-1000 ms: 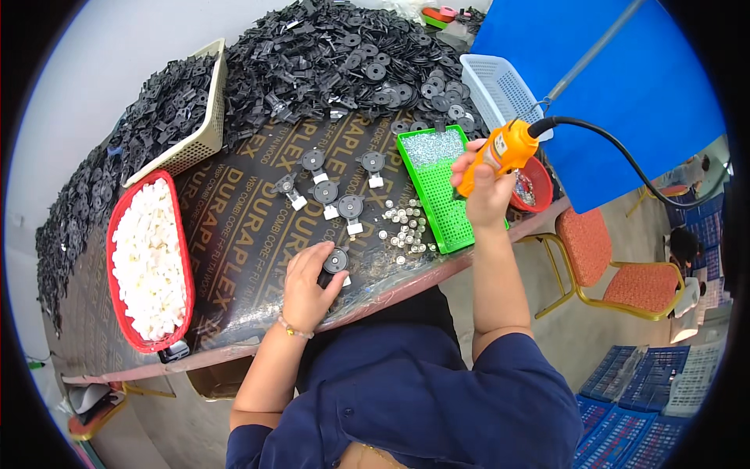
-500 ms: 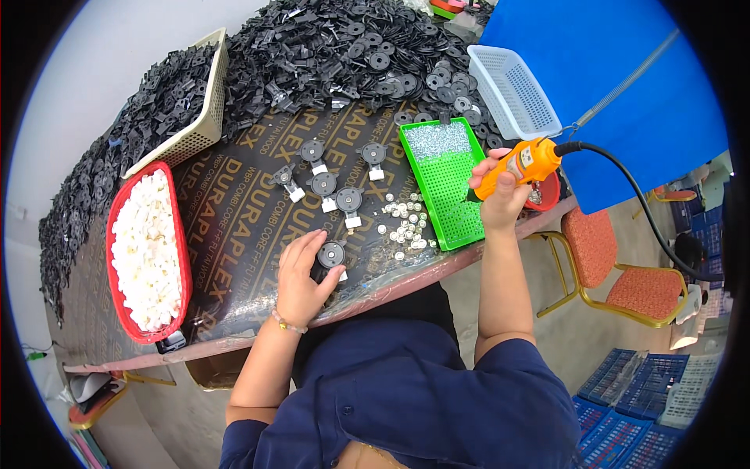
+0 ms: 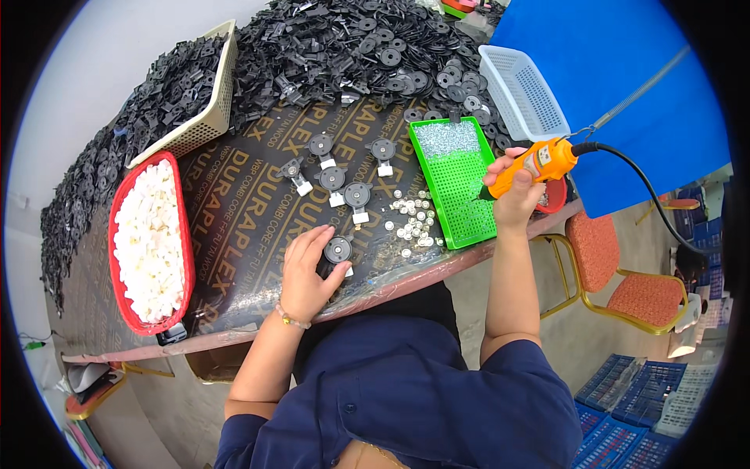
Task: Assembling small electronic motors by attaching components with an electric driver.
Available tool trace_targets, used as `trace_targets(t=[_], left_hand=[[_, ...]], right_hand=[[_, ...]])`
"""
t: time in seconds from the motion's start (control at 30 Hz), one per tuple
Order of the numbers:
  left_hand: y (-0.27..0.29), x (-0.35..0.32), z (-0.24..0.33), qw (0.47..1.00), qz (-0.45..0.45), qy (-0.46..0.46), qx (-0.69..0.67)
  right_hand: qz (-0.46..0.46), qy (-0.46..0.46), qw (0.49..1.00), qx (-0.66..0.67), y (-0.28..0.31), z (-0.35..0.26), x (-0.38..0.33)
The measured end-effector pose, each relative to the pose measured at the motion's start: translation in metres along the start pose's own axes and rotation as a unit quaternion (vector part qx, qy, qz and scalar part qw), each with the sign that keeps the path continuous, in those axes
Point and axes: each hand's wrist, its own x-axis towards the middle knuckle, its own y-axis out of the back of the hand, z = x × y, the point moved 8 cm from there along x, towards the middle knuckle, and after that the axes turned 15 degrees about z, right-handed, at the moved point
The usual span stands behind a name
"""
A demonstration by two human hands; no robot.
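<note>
Head view shows the person seated at a dark board-topped table (image 3: 234, 227). Left hand (image 3: 306, 270) rests on the table near its front edge, fingers curled loosely around a round black disc part (image 3: 338, 250) and pressing it flat. Right hand (image 3: 516, 195) is raised over the right end of the table, fingers wrapped tightly around an orange electric screwdriver (image 3: 531, 166) whose tip points down toward a green perforated tray (image 3: 461, 195). Small silver screws (image 3: 447, 139) lie at the tray's far end. Loose white buttons (image 3: 412, 219) sit just beside the tray. Five more disc parts (image 3: 344, 168) with white blocks lie between the hands and a large heap of black parts (image 3: 351, 47). A red tray (image 3: 117, 234) of white pieces stands well to the left.
</note>
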Motion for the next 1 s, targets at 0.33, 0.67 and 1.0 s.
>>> trace_targets(t=[0.33,0.67,1.0], left_hand=[[0.01,0.002,0.006,0.998,0.034,-0.05,-0.004],[0.022,0.0,0.002,0.994,0.085,-0.063,-0.041],[0.025,-0.002,-0.004,0.995,0.09,-0.027,-0.037]], right_hand=[[-0.104,-0.068,0.974,0.187,-0.072,-0.054,-0.062],[-0.239,-0.23,0.887,0.321,-0.157,-0.045,-0.147],[-0.263,-0.152,0.903,0.304,-0.161,-0.046,-0.149]])
